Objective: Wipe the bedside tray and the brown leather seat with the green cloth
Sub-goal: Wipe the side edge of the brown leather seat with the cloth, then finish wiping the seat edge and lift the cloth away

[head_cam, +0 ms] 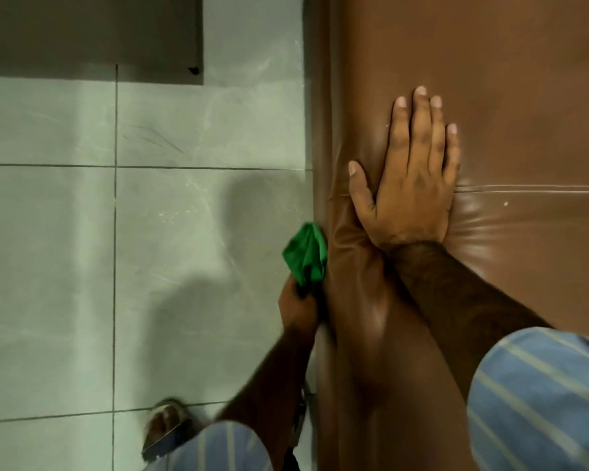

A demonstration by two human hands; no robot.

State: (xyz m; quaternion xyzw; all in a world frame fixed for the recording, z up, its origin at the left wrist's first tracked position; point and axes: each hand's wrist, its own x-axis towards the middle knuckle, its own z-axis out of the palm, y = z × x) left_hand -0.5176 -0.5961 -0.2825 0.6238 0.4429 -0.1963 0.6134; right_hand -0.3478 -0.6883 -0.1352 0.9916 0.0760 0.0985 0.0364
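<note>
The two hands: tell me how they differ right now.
The left hand is closed around the bunched green cloth, against the side edge of the brown leather seat. The right hand holds nothing, lying flat with fingers extended on the seat's top. Both touch the seat.

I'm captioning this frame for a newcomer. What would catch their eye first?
The right hand lies spread flat on the brown leather seat, filling the right side. Below and left of it, the left hand grips a bright green cloth against the seat's side edge, above the pale tiled floor.
</note>
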